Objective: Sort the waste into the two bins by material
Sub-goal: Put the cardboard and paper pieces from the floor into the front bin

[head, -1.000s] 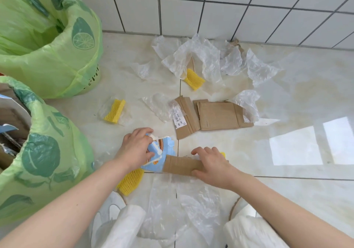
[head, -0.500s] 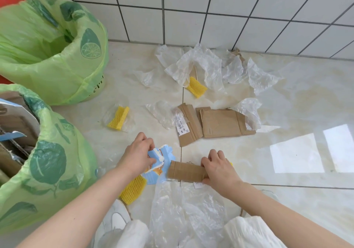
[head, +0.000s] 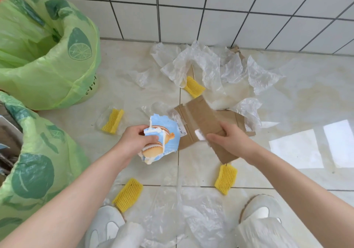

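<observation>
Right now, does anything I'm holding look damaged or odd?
Yes. The blue printed paper piece in your left hand has ragged, torn edges. The brown cardboard strip in your right hand looks intact.

A: What do the hands hold at frame centre?
B: The left hand (head: 137, 142) grips a torn blue wrapper (head: 162, 141); the right hand (head: 230, 142) grips a cardboard strip (head: 203, 121).
A: And at the left edge?
B: Two green-lined bins: upper bin (head: 47, 56), lower bin (head: 34, 163). Yellow foam pieces (head: 128, 194) and clear plastic film (head: 201, 63) lie on the floor tiles (head: 306, 98).
</observation>
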Motion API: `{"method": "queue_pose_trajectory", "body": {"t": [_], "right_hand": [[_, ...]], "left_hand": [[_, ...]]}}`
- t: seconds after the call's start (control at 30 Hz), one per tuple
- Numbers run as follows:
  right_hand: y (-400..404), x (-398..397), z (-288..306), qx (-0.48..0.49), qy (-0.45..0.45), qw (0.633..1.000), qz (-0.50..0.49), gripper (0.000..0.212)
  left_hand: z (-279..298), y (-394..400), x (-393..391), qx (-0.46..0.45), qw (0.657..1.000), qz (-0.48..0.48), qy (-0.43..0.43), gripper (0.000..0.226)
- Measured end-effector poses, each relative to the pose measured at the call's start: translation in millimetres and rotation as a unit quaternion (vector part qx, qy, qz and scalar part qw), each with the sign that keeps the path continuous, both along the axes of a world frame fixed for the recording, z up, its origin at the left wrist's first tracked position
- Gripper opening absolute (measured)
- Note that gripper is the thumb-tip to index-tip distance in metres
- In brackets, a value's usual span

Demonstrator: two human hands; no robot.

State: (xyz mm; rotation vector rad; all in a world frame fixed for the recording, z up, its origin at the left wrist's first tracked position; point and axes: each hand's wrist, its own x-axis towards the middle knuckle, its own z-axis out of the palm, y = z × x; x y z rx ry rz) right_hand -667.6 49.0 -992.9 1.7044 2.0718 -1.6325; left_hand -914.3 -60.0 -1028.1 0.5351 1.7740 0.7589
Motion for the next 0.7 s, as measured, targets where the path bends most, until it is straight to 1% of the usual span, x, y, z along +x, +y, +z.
{"method": "queue_pose_trajectory", "body": {"t": [0.07, 0.13, 0.17, 0.27, 0.33, 0.4, 0.5, 0.57, 0.63, 0.7], "right_hand": [[12.6, 2.9, -3.6, -0.002, 0.005, 0.998, -0.055, 0.012], [20.8, 6.8, -12.9, -0.003, -0.014, 0.997, -0.071, 0.011], [23.9, 8.7, -18.3, -0.003, -0.021, 0.997, -0.074, 0.015], [35.7, 13.5, -28.8, 0.022, -0.043, 0.997, -0.052, 0.029], [43.2, 16.7, -32.4, 0.034, -0.064, 0.997, -0.018, 0.034], [54.7, 22.3, -36.1, 0.045, -0.104, 0.993, 0.015, 0.031], [78.4, 35.1, -37.6, 0.096, -0.187, 0.978, 0.018, 0.014], [92.9, 43.8, -36.9, 0.134, -0.222, 0.966, 0.016, 0.007], [103.7, 49.0, -33.3, 0.147, -0.218, 0.965, 0.014, 0.006], [111.3, 47.7, -31.5, 0.125, -0.183, 0.974, 0.051, 0.009]], "left_hand": [[1.2, 6.5, 7.8, -0.006, 1.000, -0.027, -0.009, 0.012], [-0.4, 12.7, 21.9, -0.012, 0.998, -0.046, -0.030, 0.013], [-3.1, 16.0, 29.6, -0.017, 0.998, -0.048, -0.047, 0.014], [-14.5, 30.8, 47.8, -0.032, 0.995, -0.033, -0.090, 0.017], [-22.4, 40.0, 56.7, -0.047, 0.995, -0.033, -0.077, 0.018], [-26.6, 47.2, 61.6, -0.055, 0.998, -0.025, -0.036, 0.014], [-27.7, 58.2, 58.0, -0.033, 0.997, -0.010, 0.072, 0.007], [-30.1, 65.0, 51.8, -0.034, 0.985, -0.045, 0.165, 0.014], [-29.5, 69.6, 49.8, -0.035, 0.974, -0.061, 0.214, 0.017], [-30.4, 73.7, 50.8, -0.022, 0.970, -0.069, 0.230, 0.015]]}}
